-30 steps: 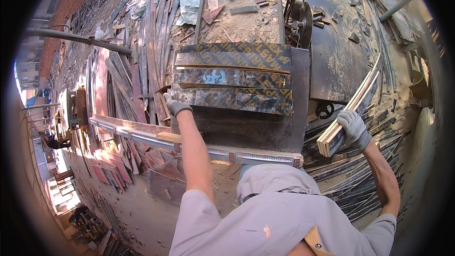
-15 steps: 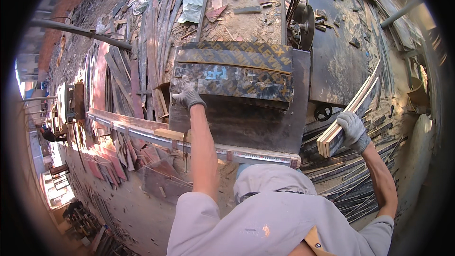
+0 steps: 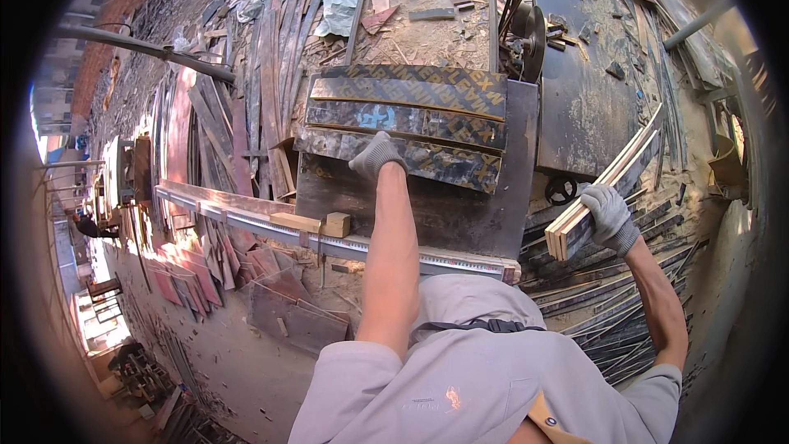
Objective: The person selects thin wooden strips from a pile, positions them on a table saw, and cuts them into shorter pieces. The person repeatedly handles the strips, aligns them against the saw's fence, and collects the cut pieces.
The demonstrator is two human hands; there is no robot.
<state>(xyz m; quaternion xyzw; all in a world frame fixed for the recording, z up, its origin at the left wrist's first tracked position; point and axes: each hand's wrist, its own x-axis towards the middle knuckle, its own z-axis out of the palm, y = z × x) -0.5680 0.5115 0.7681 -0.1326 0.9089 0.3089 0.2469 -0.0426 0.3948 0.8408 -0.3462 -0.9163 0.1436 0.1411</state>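
Observation:
Three dark film-faced plywood strips with yellow print lie side by side on a dark metal table. On the nearest plywood strip rests my left hand in a grey glove, its fingers bunched and closed at the strip, partly hidden by the hand's back. The middle strip and far strip lie just beyond. At the right, my gloved right hand is wrapped round a small bundle of narrow plywood strips, held slanting with pale layered edges showing.
A measuring rail crosses the table's near edge, with a wood block on it. A round saw blade stands beyond, next to another dark panel. Long offcuts lie left; more are piled under my right arm.
My left hand has moved right and its spread fingers have closed. The nearest strip has slid toward me, showing three separate strips. My right hand and its bundle have shifted slightly left.

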